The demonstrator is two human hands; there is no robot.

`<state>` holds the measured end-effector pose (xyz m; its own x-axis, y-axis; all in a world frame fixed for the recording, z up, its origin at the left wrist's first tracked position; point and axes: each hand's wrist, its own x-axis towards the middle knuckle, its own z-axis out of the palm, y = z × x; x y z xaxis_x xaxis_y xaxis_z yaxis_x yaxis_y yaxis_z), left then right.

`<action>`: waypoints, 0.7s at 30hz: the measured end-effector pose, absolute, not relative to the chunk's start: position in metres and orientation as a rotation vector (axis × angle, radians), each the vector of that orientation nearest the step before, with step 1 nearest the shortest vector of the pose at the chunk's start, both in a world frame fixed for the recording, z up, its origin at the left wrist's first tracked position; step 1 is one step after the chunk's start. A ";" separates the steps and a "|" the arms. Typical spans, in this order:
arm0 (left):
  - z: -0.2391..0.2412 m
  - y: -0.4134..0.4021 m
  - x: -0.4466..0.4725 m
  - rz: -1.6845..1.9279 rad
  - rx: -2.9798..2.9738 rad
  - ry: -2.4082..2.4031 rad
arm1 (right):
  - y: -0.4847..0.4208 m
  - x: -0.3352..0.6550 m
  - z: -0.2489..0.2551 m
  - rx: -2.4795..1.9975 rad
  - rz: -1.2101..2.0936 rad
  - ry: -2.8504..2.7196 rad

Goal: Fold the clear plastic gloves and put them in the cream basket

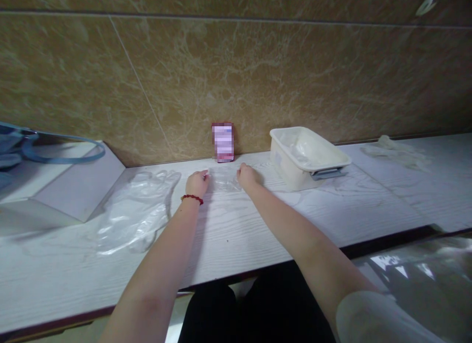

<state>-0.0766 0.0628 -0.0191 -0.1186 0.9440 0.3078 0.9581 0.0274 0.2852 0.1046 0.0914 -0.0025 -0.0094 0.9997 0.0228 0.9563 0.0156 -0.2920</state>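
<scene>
Both my arms reach forward over a white wood-grain table [236, 235]. My left hand [197, 182], with a red bead bracelet on the wrist, pinches the left edge of a small clear plastic piece [223, 180] lying flat on the table. My right hand [248, 176] is closed on the right edge of the same piece. A small card or box [223, 142] stands against the wall just behind the plastic. A heap of clear plastic gloves or bags [134, 210] lies to the left of my left hand.
A white plastic tub [308, 156] stands at the right near the wall. More crumpled clear plastic [396, 151] lies far right. A white box [62, 185] with blue straps [22, 146] on it sits at the left. A marbled wall runs behind the table.
</scene>
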 end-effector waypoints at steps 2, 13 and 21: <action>-0.018 0.062 -0.078 -0.654 -2.066 -2.248 | 0.092 0.107 -0.002 -2.056 0.281 -2.039; -0.006 0.054 -0.040 -0.569 -2.318 -1.797 | 0.086 0.098 -0.001 -1.405 0.119 -2.271; -0.027 0.055 -0.041 -0.308 -2.366 -2.058 | 0.082 0.093 -0.022 -1.593 0.218 -2.519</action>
<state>-0.0406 0.0554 -0.0275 0.1277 0.9818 0.1408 0.9799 -0.1468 0.1350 0.0928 0.0824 -0.0222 -0.4234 0.9045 0.0513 0.8822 0.4245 -0.2035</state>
